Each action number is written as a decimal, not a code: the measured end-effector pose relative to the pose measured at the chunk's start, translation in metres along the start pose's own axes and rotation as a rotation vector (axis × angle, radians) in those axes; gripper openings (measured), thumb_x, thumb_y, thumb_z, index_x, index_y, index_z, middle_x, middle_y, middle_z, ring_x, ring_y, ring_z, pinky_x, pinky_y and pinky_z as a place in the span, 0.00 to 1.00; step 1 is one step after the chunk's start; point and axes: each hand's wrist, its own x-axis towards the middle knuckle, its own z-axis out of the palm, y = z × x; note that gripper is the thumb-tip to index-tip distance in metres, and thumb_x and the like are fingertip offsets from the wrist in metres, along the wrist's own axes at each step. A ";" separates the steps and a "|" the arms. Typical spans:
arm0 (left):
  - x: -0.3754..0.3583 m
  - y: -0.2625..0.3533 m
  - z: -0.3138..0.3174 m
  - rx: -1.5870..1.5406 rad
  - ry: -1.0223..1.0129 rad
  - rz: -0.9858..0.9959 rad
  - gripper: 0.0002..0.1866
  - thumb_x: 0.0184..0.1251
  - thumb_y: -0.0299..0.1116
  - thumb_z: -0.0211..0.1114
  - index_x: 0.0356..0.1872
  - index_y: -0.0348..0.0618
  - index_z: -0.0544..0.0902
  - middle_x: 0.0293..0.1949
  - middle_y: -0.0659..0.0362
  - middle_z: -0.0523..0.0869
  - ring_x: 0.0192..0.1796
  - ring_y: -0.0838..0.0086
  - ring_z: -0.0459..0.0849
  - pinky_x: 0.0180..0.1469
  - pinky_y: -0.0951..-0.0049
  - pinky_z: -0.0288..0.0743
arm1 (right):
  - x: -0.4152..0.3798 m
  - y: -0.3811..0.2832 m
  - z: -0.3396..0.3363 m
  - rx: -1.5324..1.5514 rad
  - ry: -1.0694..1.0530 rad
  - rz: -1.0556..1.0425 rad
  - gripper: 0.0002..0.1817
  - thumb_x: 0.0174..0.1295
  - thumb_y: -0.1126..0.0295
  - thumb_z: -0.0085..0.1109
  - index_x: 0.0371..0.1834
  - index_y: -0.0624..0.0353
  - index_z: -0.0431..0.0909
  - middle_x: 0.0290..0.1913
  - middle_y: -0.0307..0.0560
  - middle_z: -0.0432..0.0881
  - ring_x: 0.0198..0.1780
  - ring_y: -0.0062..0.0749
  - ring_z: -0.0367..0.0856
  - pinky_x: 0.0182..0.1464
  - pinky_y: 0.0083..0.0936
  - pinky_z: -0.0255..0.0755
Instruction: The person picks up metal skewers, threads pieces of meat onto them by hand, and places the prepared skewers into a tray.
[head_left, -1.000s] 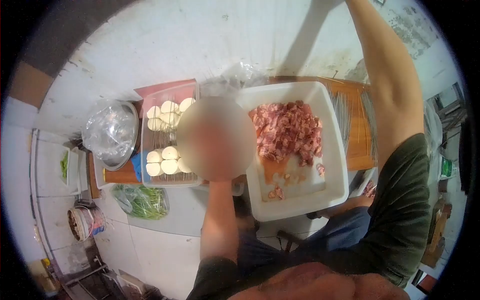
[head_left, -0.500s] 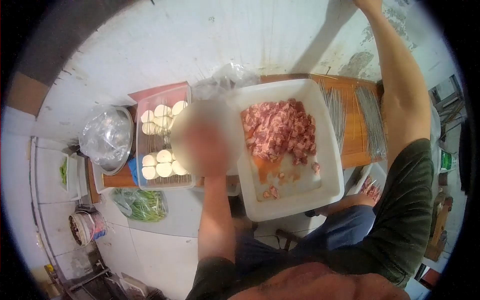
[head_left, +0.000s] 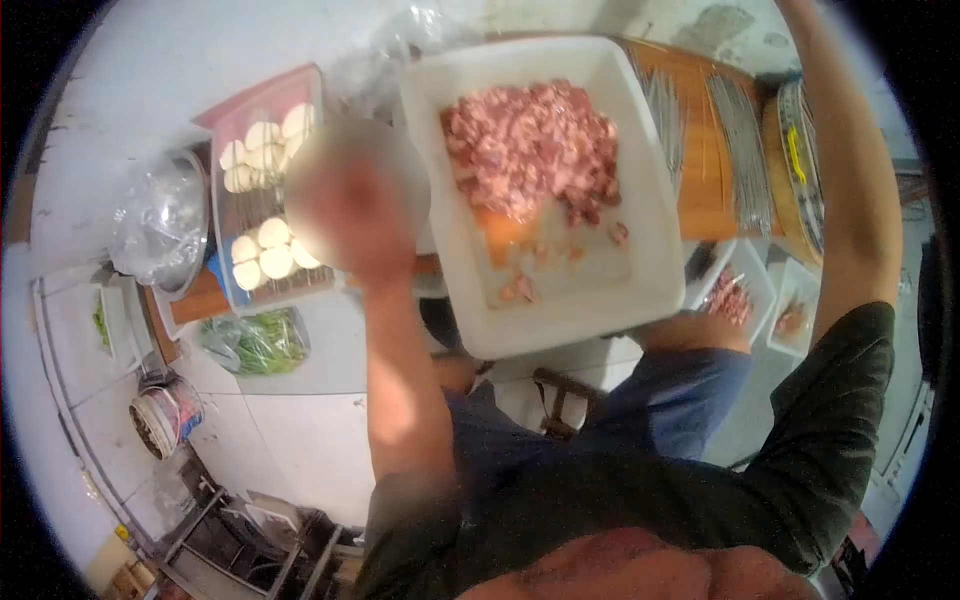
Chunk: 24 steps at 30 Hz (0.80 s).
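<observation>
A round blur covers my left hand [head_left: 362,205], so its fingers and anything in them cannot be made out. It is over the space between the clear plastic box [head_left: 232,195] and the big white tub [head_left: 455,320]. In the box lie rows of pale round slices [head_left: 275,262] with thin skewers. A heap of cut raw meat [head_left: 535,140] fills the far part of the tub, with a few loose pieces nearer me. My right arm reaches up past the top edge, and the right hand is out of view.
Bundles of thin metal skewers [head_left: 740,150] lie on the wooden table [head_left: 705,200] beside the tub. A bag of green vegetables [head_left: 260,342], a metal bowl with plastic bags [head_left: 180,225] and a bucket [head_left: 165,415] are at left. Smaller meat containers [head_left: 765,295] stand at right.
The view has shifted, so the tub, box and table appear higher and further left. My right hand, partly seen at the top before, has left the frame. My left hand stays beside the box.
</observation>
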 end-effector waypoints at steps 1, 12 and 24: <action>-0.004 0.004 -0.002 0.025 0.024 0.001 0.11 0.68 0.36 0.66 0.41 0.38 0.85 0.60 0.50 0.73 0.62 0.57 0.71 0.61 0.60 0.70 | -0.012 0.000 -0.016 -0.005 -0.023 0.008 0.27 0.65 0.59 0.61 0.65 0.57 0.70 0.67 0.56 0.70 0.69 0.55 0.64 0.71 0.46 0.59; -0.052 0.089 -0.035 -0.070 0.175 0.231 0.14 0.65 0.38 0.67 0.39 0.35 0.85 0.57 0.49 0.77 0.62 0.58 0.73 0.64 0.60 0.68 | -0.327 0.190 -0.311 -0.145 -0.252 0.274 0.34 0.59 0.44 0.65 0.59 0.60 0.79 0.59 0.59 0.79 0.62 0.52 0.75 0.64 0.40 0.68; -0.087 0.245 -0.089 -0.353 0.209 0.227 0.16 0.65 0.39 0.64 0.41 0.33 0.84 0.62 0.46 0.73 0.65 0.57 0.71 0.66 0.61 0.64 | -0.780 0.218 -0.586 -0.487 -0.635 1.575 0.45 0.57 0.43 0.62 0.70 0.66 0.67 0.67 0.65 0.73 0.68 0.56 0.70 0.70 0.44 0.64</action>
